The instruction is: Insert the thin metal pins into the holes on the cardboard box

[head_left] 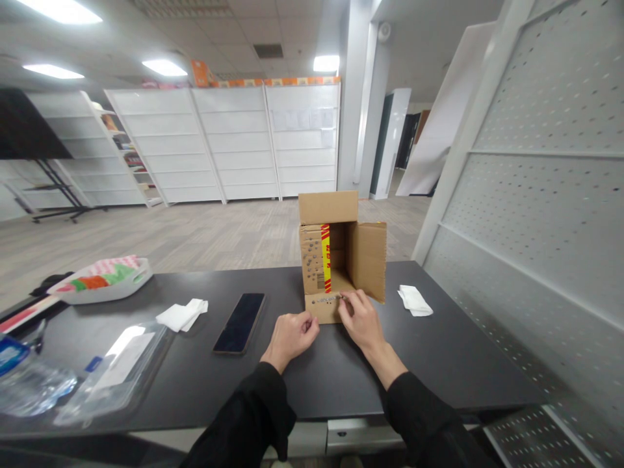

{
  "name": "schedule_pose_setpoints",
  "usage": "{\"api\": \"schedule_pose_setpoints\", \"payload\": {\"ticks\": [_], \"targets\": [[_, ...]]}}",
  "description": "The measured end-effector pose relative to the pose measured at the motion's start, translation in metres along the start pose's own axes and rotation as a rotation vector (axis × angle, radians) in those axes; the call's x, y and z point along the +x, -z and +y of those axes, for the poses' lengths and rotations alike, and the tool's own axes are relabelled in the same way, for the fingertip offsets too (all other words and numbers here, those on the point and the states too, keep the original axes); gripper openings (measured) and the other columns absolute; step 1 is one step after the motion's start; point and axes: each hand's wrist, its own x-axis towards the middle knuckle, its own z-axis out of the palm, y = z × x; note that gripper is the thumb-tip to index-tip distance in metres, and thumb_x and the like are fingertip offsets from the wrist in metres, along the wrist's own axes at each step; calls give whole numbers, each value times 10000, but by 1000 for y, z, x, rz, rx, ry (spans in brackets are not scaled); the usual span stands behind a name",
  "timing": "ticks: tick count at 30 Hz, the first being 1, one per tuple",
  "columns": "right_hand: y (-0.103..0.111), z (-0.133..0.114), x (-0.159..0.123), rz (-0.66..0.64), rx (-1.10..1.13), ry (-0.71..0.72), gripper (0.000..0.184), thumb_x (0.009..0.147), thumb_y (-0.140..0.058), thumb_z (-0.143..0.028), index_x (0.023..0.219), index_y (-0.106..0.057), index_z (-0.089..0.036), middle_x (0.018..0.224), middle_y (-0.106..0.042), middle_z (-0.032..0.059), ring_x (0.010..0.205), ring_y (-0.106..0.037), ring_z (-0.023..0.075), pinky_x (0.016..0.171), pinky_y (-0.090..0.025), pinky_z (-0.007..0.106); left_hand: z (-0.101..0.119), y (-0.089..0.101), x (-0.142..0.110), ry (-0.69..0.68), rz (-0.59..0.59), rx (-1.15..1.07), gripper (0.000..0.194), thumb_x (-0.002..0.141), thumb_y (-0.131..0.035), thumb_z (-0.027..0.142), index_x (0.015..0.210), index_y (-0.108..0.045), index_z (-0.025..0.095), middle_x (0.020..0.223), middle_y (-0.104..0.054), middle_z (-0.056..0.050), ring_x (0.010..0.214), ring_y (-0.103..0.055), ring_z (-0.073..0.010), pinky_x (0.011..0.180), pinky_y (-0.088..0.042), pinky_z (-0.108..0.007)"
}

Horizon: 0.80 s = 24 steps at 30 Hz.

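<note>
A cardboard box [312, 258] stands on the dark table with its opening toward me and its flaps folded out. Its left flap has red-and-yellow tape [327, 260] and scattered small dark spots. The bottom flap [325, 313] hangs toward me and bears a row of small dark marks or bits. My right hand [361, 318] is at the right part of this flap, thumb and index finger pinched at its upper edge; what they hold is too small to name. My left hand [291, 337] is closed beside the flap's lower left, fingers curled, their contents hidden.
Left of the hands lie a phone [239, 323], a crumpled white tissue [182, 315], a clear plastic case [121, 367] and a water bottle [29, 383]. A white tray [104, 289] holds colourful packets. To the right are another tissue [415, 301] and a perforated panel [546, 182].
</note>
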Motion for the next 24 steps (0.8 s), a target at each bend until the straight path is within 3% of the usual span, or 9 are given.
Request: {"api": "schedule_pose_setpoints", "payload": {"ticks": [24], "targets": [[-1, 5, -2, -61, -23, -75, 137, 915, -447, -189, 903, -583, -204, 895, -596, 68, 863, -580, 220, 816, -470, 355, 2, 3, 1, 5, -7, -4, 355, 875, -462, 329, 550, -490, 190, 479, -529, 12, 450, -485, -95, 528, -230, -245]]}}
